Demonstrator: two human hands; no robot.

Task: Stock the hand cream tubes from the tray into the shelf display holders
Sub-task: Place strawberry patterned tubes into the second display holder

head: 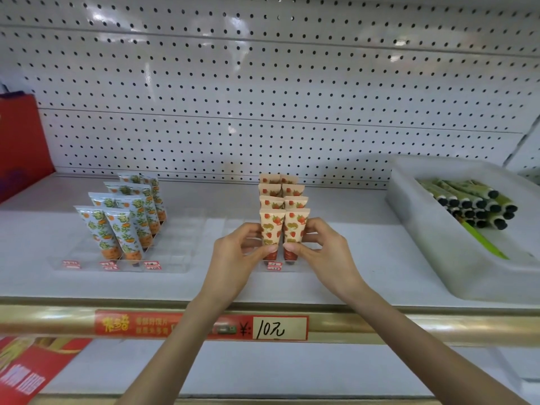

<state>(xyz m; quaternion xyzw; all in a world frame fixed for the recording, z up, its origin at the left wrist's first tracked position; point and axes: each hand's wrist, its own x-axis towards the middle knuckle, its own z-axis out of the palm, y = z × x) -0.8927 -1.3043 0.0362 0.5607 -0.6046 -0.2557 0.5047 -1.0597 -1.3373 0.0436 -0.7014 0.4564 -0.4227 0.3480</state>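
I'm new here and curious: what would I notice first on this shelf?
Right in the middle, the left hand and right hand each pinch a front tube of the strawberry tubes. To the left, orange tubes stand in a clear holder, and at the far right a white tray holds green tubes.

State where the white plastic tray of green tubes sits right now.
Head view: the white plastic tray sits at the right end of the grey shelf, right of the strawberry-patterned cream tubes.
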